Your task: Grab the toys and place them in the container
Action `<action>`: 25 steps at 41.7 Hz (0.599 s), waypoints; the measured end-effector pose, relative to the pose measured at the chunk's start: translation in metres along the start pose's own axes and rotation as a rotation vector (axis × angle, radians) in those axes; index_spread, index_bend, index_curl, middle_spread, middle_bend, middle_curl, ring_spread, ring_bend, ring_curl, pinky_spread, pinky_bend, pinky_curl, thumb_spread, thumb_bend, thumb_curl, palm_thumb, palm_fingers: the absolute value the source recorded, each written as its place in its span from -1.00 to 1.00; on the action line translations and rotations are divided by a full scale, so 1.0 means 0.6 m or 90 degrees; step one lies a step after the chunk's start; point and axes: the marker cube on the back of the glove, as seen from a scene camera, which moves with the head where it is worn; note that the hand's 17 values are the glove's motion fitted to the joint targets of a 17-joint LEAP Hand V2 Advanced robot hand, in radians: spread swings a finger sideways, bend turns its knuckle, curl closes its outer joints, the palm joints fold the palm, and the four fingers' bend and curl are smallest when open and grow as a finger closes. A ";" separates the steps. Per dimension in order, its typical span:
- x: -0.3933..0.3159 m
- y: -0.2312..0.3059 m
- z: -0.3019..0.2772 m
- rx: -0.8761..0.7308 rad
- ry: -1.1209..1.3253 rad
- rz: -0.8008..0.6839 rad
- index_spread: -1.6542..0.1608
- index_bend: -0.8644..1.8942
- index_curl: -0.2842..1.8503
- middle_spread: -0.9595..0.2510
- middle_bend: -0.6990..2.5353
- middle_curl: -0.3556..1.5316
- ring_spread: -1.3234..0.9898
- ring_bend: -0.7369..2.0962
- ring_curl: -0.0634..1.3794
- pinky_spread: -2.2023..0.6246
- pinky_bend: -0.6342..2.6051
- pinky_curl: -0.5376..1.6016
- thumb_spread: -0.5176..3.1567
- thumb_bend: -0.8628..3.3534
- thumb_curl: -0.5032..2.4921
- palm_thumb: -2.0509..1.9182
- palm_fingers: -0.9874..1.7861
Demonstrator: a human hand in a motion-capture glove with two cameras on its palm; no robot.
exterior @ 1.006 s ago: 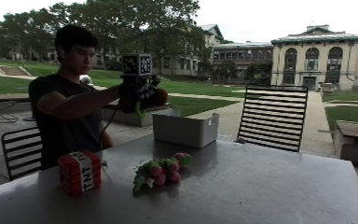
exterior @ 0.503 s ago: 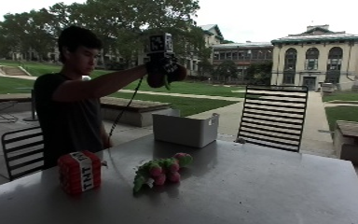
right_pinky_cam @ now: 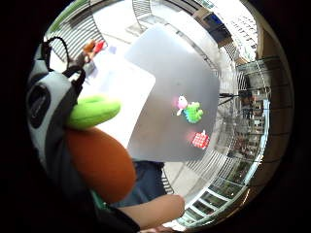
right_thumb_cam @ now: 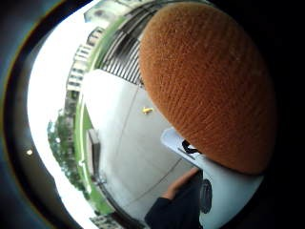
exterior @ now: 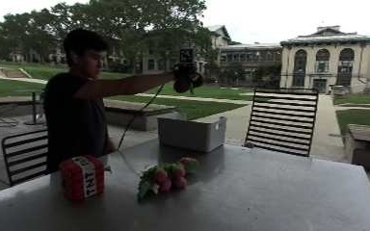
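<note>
Two plush toys, a red TNT block and a green-and-pink dinosaur, lie near the white rectangular plastic container, above which the gloved right hand grips an orange knitted carrot.

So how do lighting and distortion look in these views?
Outside view: bright sky, shaded table, dim hand. Little finger side palm view: strong fisheye bend, container glaring white. Thumb side palm view: orange toy fills much, sky washed out.
</note>
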 end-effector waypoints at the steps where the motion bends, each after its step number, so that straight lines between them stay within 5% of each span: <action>1: -0.015 -0.006 0.005 -0.009 -0.037 0.050 0.44 -0.29 0.38 -0.07 0.01 0.09 -0.21 0.39 -0.23 0.23 -0.12 -0.14 -0.33 -0.54 0.04 0.34 0.47; 4: -0.055 -0.020 0.020 -0.026 -0.116 0.122 0.43 -0.29 0.39 -0.07 0.01 0.10 -0.21 0.40 -0.22 0.23 -0.11 -0.14 -0.33 -0.54 0.05 0.34 0.47; 16: -0.123 -0.039 0.071 -0.081 -0.169 0.085 0.42 -0.31 0.43 -0.10 -0.01 0.11 -0.21 0.40 -0.23 0.24 -0.09 -0.14 -0.33 -0.55 0.08 0.34 0.41; 20: -0.109 -0.040 0.092 -0.116 -0.147 0.120 0.44 -0.39 0.37 -0.07 -0.08 0.07 -0.21 0.39 -0.24 0.28 -0.02 -0.11 -0.25 -0.60 0.02 0.26 0.21; 22: -0.101 -0.042 0.096 -0.125 -0.140 0.151 0.49 -0.46 0.30 0.16 -0.18 0.05 -0.11 0.30 -0.23 0.33 0.08 -0.02 -0.22 -0.68 -0.07 0.10 -0.26; 25: -0.088 -0.039 0.095 -0.125 -0.131 0.159 0.53 -0.42 0.20 0.31 -0.19 0.03 -0.06 0.26 -0.26 0.38 0.13 -0.02 -0.19 -0.65 -0.12 0.04 -0.31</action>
